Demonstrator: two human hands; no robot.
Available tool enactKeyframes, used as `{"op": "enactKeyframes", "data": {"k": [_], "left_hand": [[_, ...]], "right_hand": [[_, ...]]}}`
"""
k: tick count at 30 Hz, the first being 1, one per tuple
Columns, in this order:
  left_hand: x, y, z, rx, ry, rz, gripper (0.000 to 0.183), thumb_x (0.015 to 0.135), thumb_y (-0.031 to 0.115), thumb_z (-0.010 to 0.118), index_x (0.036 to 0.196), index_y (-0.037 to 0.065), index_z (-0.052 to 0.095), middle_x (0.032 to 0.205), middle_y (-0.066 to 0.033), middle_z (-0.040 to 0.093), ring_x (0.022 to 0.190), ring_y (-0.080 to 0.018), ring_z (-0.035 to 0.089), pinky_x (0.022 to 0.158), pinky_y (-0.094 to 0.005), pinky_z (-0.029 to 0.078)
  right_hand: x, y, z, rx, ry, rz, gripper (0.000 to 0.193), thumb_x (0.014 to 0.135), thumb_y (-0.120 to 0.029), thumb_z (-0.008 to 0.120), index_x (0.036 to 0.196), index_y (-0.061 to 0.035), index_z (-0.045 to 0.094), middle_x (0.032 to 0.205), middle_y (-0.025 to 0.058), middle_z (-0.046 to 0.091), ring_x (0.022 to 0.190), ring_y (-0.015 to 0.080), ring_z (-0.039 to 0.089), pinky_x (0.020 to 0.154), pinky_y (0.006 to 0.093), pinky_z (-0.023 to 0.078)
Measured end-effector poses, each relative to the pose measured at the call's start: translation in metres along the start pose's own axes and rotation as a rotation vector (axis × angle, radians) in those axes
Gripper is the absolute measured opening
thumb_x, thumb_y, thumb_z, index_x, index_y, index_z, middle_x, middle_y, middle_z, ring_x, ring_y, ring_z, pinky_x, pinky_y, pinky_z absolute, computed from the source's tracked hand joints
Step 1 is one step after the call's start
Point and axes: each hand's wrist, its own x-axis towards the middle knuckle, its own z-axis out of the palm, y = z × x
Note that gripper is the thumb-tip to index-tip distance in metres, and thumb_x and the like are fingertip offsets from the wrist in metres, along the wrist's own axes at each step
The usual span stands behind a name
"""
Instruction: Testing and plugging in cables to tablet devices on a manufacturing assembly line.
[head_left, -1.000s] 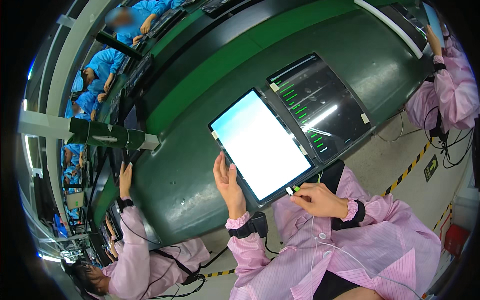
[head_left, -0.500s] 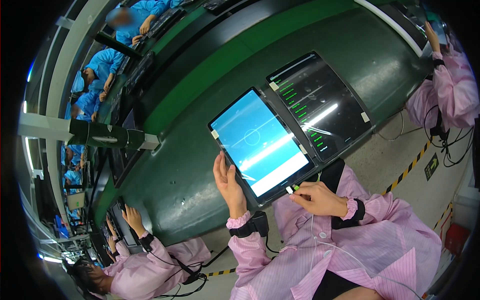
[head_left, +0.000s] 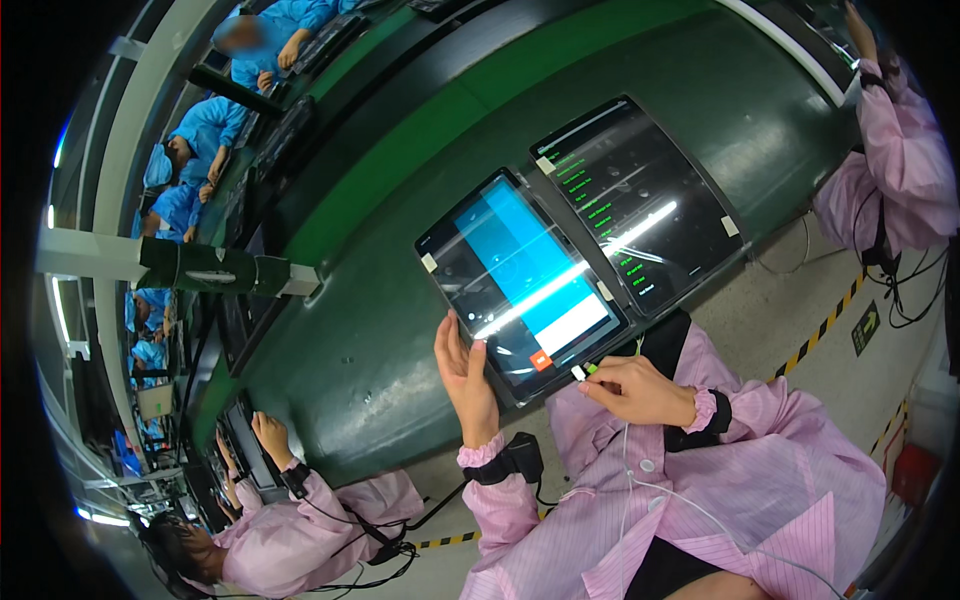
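A tablet (head_left: 548,252) lies on the green table in front of me, its near edge toward my lap. Its screen is dark on the left with a blue and white band and a small orange block. Along its left edge rests my left hand (head_left: 466,385), fingers stretched and apart, thumb beside the rim. My right hand (head_left: 640,392) pinches a white and green cable plug (head_left: 584,371) at the tablet's near edge; whether the plug sits in the port cannot be made out. Right of it lies a second tablet (head_left: 655,210), dark with rows of green text.
The green table (head_left: 400,270) curves across the view. A white cable (head_left: 720,535) runs over my pink smock. Pink-sleeved co-workers sit at the left (head_left: 300,540) and right (head_left: 890,180); people in blue (head_left: 205,135) work beyond a grey post (head_left: 90,252).
The near tablet's screen has turned from nearly all blue to dark with a blue band and an orange block. My left hand has moved slightly rightward; my right hand keeps its pinch.
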Motion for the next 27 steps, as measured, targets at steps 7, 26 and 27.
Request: {"op": "enactKeyframes", "data": {"k": [7, 26, 27], "left_hand": [[-0.023, -0.002, -0.017, 0.144, -0.206, 0.024, 0.082, 0.068, -0.010, 0.062, 0.138, 0.001, 0.022, 0.146, -0.0192, 0.019, 0.137, -0.0261, 0.017, 0.110, -0.0355, 0.013], [-0.056, -0.007, 0.000, 0.614, -0.172, 0.128, 0.104, 0.065, 0.004, 0.077, 0.141, -0.001, 0.006, 0.148, -0.0190, 0.012, 0.137, -0.0265, 0.015, 0.110, -0.0334, 0.013], [-0.056, -0.006, 0.003, 0.597, -0.160, 0.120, 0.102, 0.066, 0.004, 0.076, 0.141, -0.001, 0.007, 0.147, -0.0189, 0.014, 0.136, -0.0266, 0.016, 0.110, -0.0335, 0.014]], "right_hand": [[0.000, -0.001, 0.000, -0.006, -0.025, 0.025, 0.017, 0.083, -0.014, 0.062, 0.080, 0.0026, 0.063, 0.065, 0.0110, 0.055, 0.050, 0.0211, 0.052, 0.047, 0.0316, 0.040], [-0.012, -0.014, -0.054, 0.103, -0.017, -0.073, 0.005, 0.078, -0.006, 0.065, 0.075, -0.0023, 0.066, 0.066, 0.0077, 0.060, 0.053, 0.0123, 0.053, 0.047, 0.0269, 0.039], [-0.014, -0.011, -0.066, 0.070, 0.250, -0.131, 0.003, 0.077, -0.005, 0.065, 0.075, -0.0026, 0.066, 0.066, 0.0059, 0.060, 0.054, 0.0113, 0.053, 0.049, 0.0252, 0.040]]}}
